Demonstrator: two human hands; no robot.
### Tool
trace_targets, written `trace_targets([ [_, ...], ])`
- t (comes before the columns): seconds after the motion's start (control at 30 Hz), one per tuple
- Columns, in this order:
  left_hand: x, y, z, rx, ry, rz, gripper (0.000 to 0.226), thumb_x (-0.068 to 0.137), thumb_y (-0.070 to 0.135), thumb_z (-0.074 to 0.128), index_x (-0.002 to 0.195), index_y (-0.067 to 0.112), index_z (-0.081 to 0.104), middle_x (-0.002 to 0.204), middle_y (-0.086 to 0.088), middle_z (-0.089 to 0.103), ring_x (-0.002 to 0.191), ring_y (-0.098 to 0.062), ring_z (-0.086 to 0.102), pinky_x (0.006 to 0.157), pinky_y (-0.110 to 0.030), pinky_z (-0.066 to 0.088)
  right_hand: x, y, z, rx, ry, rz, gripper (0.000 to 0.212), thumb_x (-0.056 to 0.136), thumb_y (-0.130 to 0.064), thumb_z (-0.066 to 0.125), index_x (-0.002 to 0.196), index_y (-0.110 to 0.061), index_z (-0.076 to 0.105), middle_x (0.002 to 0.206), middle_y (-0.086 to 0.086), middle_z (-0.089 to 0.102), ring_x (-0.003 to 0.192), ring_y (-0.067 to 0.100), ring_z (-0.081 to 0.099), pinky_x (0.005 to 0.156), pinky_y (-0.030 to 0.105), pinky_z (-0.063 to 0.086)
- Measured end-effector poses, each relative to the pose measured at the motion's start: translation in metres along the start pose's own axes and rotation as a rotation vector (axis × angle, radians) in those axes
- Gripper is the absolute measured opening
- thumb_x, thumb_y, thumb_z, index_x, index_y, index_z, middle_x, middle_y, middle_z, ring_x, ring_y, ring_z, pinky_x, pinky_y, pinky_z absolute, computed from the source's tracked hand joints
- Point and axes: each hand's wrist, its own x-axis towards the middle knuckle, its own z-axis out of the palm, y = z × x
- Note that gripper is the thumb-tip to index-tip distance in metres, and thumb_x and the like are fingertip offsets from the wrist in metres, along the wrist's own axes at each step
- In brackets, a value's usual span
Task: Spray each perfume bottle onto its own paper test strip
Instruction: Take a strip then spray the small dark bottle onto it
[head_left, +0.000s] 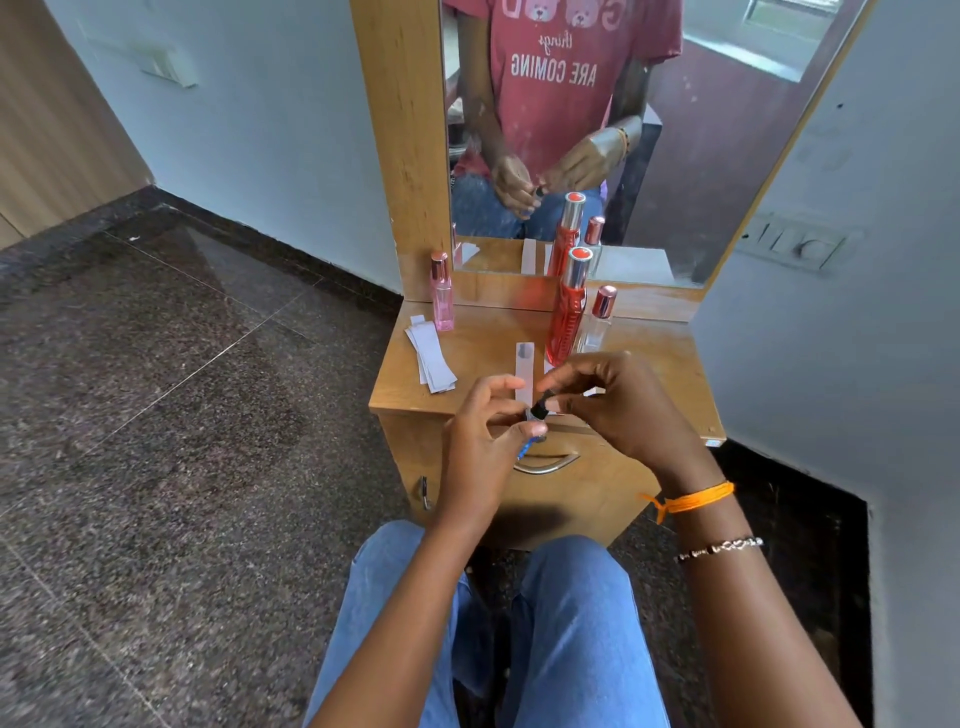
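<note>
My left hand (480, 441) grips a small blue perfume bottle (524, 448) just in front of the table's near edge. My right hand (618, 402) pinches the bottle's black cap (540, 405) at its top. Beyond my hands a paper test strip (524, 371) with a damp patch lies on the wooden table (478, 353). A tall red bottle (567, 306) and a small clear bottle with a rose cap (597, 319) stand behind the strip. A pink bottle (442, 293) stands at the back left, next to a stack of unused strips (432, 356).
A mirror (571, 130) rises behind the table and reflects the bottles and my hands. A drawer with a metal handle (548, 463) sits under the tabletop. Walls close in on the right and left; a dark stone floor spreads to the left.
</note>
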Motion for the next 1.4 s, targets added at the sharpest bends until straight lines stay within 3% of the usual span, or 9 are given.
trace_targets([
  [0.17,0.019,0.006,-0.002,-0.007,-0.028,0.031,0.054,0.065,0.003,0.079,0.100,0.033,0.051,0.076,0.013,0.070,0.078,0.003,0.066,0.070,-0.007,0.045,0.021,-0.015,-0.006,-0.235,-0.125,-0.057,0.013,0.075,0.000,0.072,0.082,-0.010,0.074,0.079,0.004,0.072,0.074,0.013,0.064,0.068,0.017,0.048],
  [0.27,0.030,0.007,-0.008,0.032,-0.084,0.047,0.063,0.069,0.011,0.080,0.119,0.028,0.046,0.107,0.012,0.065,0.101,-0.001,0.061,0.084,-0.011,0.045,0.048,-0.023,-0.010,-0.409,-0.094,-0.124,0.014,0.080,0.001,0.065,0.082,-0.011,0.070,0.080,0.002,0.069,0.075,0.016,0.062,0.064,0.015,0.047],
  [0.33,0.033,0.004,-0.013,0.067,-0.046,0.029,0.061,0.075,0.017,0.075,0.126,0.026,0.043,0.123,0.006,0.058,0.112,-0.007,0.054,0.092,-0.020,0.045,0.067,-0.027,-0.008,-0.534,-0.056,-0.159,0.014,0.083,0.001,0.059,0.088,-0.009,0.066,0.087,0.007,0.068,0.079,0.022,0.062,0.068,0.024,0.051],
  [0.4,0.035,0.000,-0.016,0.097,0.008,0.013,0.050,0.080,0.015,0.070,0.124,0.024,0.047,0.121,0.002,0.058,0.110,-0.011,0.055,0.091,-0.023,0.046,0.084,-0.029,-0.007,-0.629,-0.024,-0.172,0.016,0.084,0.003,0.056,0.093,-0.008,0.063,0.090,0.013,0.066,0.084,0.030,0.062,0.073,0.037,0.053],
  [0.53,0.035,-0.008,-0.020,0.170,0.059,-0.010,0.031,0.083,0.007,0.064,0.111,0.019,0.057,0.102,0.006,0.061,0.095,-0.011,0.060,0.082,-0.014,0.047,0.107,-0.026,0.001,-0.917,0.028,-0.236,0.024,0.081,0.000,0.062,0.103,-0.010,0.059,0.095,0.016,0.065,0.103,0.034,0.052,0.082,0.038,0.040],
  [0.63,0.035,-0.010,-0.022,0.200,0.069,-0.019,0.022,0.084,0.006,0.063,0.102,0.019,0.062,0.100,0.007,0.063,0.091,-0.009,0.060,0.084,-0.022,0.048,0.115,-0.022,0.007,-1.080,0.029,-0.257,0.023,0.083,-0.004,0.062,0.104,-0.012,0.061,0.094,0.014,0.066,0.108,0.033,0.046,0.091,0.042,0.035],
  [1.0,0.036,-0.013,-0.030,0.233,0.055,-0.035,0.019,0.085,0.010,0.062,0.088,0.028,0.066,0.089,0.020,0.061,0.085,0.011,0.056,0.071,-0.004,0.040,0.118,-0.014,0.013,-1.127,-0.007,-0.201,0.019,0.086,-0.001,0.056,0.098,-0.011,0.066,0.093,0.013,0.066,0.110,0.032,0.046,0.097,0.043,0.028],
  [1.3,0.035,-0.015,-0.035,0.219,0.078,-0.053,0.017,0.086,0.009,0.061,0.088,0.025,0.067,0.093,0.016,0.061,0.088,0.003,0.057,0.073,-0.010,0.042,0.116,-0.020,0.013,-1.100,-0.051,-0.189,0.018,0.083,-0.008,0.063,0.100,-0.014,0.065,0.095,0.011,0.066,0.112,0.031,0.045,0.098,0.042,0.025],
  [1.4,0.035,-0.018,-0.041,0.247,0.100,-0.067,0.016,0.086,0.009,0.061,0.090,0.023,0.067,0.099,0.007,0.064,0.092,-0.009,0.060,0.080,-0.023,0.048,0.114,-0.024,0.016,-1.103,-0.022,-0.245,0.020,0.084,-0.020,0.066,0.103,-0.012,0.065,0.101,0.009,0.067,0.113,0.030,0.042,0.094,0.042,0.029],
])
